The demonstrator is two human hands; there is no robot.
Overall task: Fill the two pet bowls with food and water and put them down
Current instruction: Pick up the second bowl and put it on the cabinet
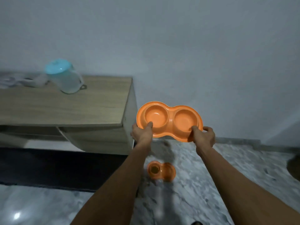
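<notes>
I hold an orange double pet bowl [169,111] in the air with both hands, to the right of a wooden table. My left hand [141,133] grips its near left rim, thumb inside the left cup. My right hand [203,135] grips the near right rim. Both cups look dry and bare. A second orange double bowl [162,172] stands on the floor below, with something dark in its left cup. On the table stands a clear water jug with a light blue lid [65,77].
The wooden table [65,108] fills the left, its right corner close to my left hand. A dark rug [48,168] lies under it. Marble-patterned floor [194,184] spreads below, and a pale wall stands behind. Blurred items sit at the table's far left.
</notes>
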